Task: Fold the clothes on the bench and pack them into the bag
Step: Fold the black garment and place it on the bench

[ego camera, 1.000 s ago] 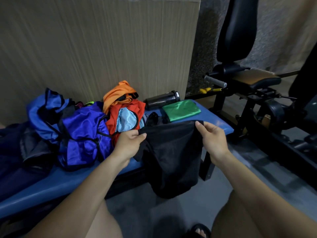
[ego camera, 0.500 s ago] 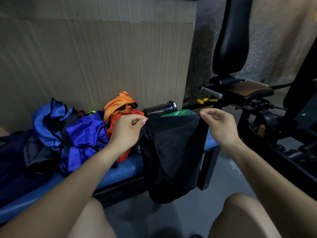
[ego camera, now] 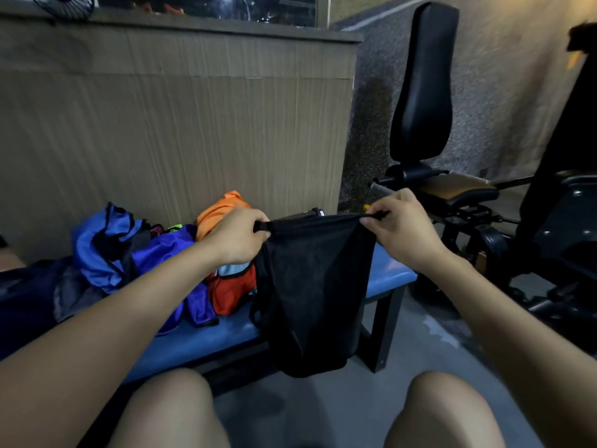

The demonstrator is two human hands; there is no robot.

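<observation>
Head view: both hands hold a black mesh-like garment up in front of the blue padded surface. Left hand has its fingers curled round one top corner; right hand pinches the other corner between thumb and fingers. Top edge pulled taut between them, rest hanging limp below, lower end dropping past the surface's front edge. Judged purpose: stretching it flat and square in the air to find its shape ahead of a fold.

Fabric thin, matte, dark, drapes in soft vertical creases; cannot tell what kind of garment it is.

Behind the left hand, on the surface: unfolded heap of shiny blue synthetic clothing, slick and crumpled; an orange cloth bundle on top of a red-orange piece with black trim. Darker fabric at far left, too dim to tell whether it is the bag.

Black padded gym machine seat stands well apart at right. Most of the pile appears yet unfolded.
</observation>
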